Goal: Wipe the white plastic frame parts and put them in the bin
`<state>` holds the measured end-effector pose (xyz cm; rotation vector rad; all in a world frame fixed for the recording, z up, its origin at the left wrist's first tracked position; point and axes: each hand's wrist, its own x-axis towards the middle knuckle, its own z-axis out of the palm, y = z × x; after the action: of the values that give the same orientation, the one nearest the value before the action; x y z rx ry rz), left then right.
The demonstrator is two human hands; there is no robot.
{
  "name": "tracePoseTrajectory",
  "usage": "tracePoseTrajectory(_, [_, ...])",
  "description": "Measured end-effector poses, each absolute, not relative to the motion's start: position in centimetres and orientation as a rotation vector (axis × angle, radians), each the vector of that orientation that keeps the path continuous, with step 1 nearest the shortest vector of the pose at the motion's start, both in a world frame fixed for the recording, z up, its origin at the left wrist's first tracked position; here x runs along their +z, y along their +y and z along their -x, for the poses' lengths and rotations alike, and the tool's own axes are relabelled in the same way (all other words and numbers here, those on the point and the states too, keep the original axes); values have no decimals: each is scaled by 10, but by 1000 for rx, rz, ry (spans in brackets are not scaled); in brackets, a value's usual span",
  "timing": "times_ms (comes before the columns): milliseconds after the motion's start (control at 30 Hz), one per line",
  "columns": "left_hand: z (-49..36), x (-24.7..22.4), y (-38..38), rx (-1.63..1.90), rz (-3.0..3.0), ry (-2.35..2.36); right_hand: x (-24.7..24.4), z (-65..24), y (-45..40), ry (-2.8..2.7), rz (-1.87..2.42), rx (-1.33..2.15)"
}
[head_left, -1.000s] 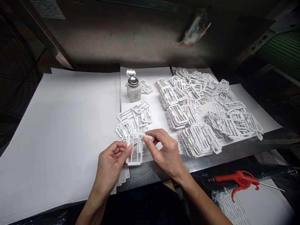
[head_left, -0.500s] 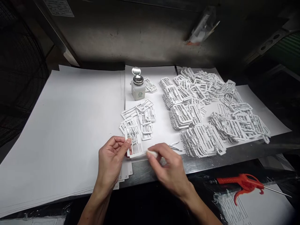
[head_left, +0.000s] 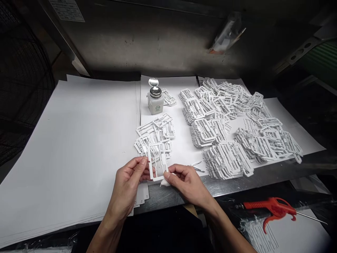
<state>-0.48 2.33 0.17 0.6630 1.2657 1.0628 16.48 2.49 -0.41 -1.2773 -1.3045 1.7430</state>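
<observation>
The right hand (head_left: pixel 187 182) has come up to the lower corner of the white plastic frame (head_left: pixel 157 178) — pinching a wad of cotton (head_left: pixel 165 182) against it — while the left hand (head_left: pixel 126 182) grips the frame upright, just before the small pile of frames (head_left: pixel 155 131).

A pump bottle (head_left: pixel 155 102) stands upper center on white paper (head_left: pixel 168 84), tweezers (head_left: pixel 197 168) lie right of center, and a red blow gun (head_left: pixel 271 207) lies lower right.
</observation>
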Motion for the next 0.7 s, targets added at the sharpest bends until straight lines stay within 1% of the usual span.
tracePoseTrajectory(100, [2, 4, 26, 1071, -598, 1245, -6, -162, 21, -1327, 1280, 1750])
tracePoseTrajectory(233, [6, 6, 35, 1098, -406, 1137, 10, -163, 33, -1676, 1244, 1630])
tracePoseTrajectory(333, [17, 8, 39, 1196, -296, 1189, 33, -168, 80, -1786, 1296, 1352])
tracePoseTrajectory(500, [32, 8, 37, 1180, -277, 1233, 67, -155, 196, -2064, 1406, 413])
tracePoseTrajectory(600, [35, 8, 33, 1185, -240, 1241, 71, -135, 243, -2159, 1451, 296])
tracePoseTrajectory(700, [39, 6, 32, 1186, -202, 1266, 68, -121, 262, -2244, 1513, 264])
